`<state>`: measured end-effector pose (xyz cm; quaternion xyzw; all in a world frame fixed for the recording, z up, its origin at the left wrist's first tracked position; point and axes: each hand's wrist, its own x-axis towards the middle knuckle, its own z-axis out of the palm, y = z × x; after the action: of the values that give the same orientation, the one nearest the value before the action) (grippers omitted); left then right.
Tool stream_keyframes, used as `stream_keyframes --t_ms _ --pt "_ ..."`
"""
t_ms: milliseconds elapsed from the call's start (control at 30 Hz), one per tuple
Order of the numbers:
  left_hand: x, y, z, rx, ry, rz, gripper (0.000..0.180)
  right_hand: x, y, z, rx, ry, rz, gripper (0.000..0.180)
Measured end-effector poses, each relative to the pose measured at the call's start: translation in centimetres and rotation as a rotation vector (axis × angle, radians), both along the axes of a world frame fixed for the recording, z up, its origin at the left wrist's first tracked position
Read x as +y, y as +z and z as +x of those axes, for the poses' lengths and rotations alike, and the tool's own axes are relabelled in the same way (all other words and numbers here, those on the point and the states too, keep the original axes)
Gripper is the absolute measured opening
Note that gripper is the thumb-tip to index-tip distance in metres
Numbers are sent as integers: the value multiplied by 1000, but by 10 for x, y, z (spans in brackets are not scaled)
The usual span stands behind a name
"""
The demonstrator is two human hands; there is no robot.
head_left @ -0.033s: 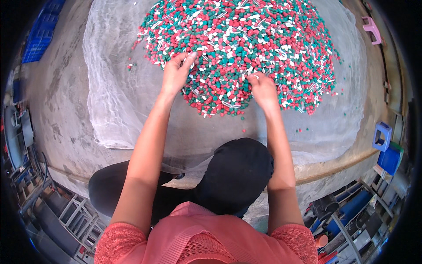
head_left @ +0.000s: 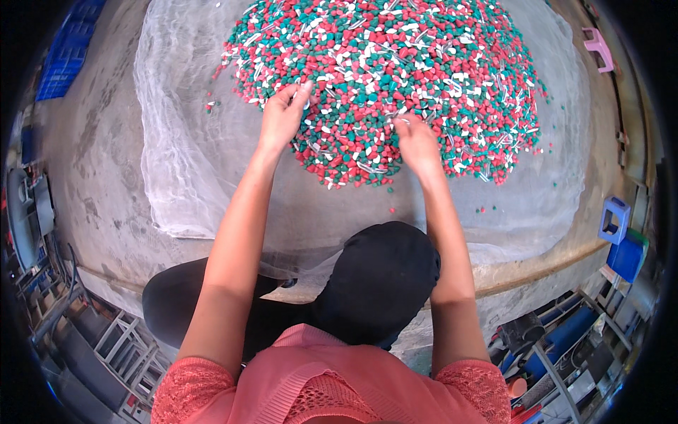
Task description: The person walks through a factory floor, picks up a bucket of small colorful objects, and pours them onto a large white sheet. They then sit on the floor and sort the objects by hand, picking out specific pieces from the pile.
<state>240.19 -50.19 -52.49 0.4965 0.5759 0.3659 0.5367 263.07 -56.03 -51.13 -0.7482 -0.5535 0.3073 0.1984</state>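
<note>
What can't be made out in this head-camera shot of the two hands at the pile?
All in the head view:
Left hand: what, if anything, it pinches; too small to tell.
Right hand: likewise too small; its palm is turned away.
Pile: its far side, cut off by the top edge.
White net: part of its near edge, hidden by the black-clad knee.

Reaches slightly farther left over the pile [head_left: 367, 63] with the right hand [head_left: 419, 145], bringing its fingertips [head_left: 401, 126] nearer the left hand [head_left: 282, 120].
</note>
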Motion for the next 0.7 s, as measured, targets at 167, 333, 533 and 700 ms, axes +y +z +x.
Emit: stream_keyframes --t_ms 167,333,533,700 --pt "4 -1 -9 -569 132 -270 23 22 19 -26 64 114 194 24" --pt "20 3 1 -280 19 -143 26 50 37 -22 -332 74 366 17" --pt "43 15 48 304 151 212 26 61 44 -30 -411 184 263 22" --pt "46 13 29 -18 224 330 18 69 46 -35 -248 305 415 16"
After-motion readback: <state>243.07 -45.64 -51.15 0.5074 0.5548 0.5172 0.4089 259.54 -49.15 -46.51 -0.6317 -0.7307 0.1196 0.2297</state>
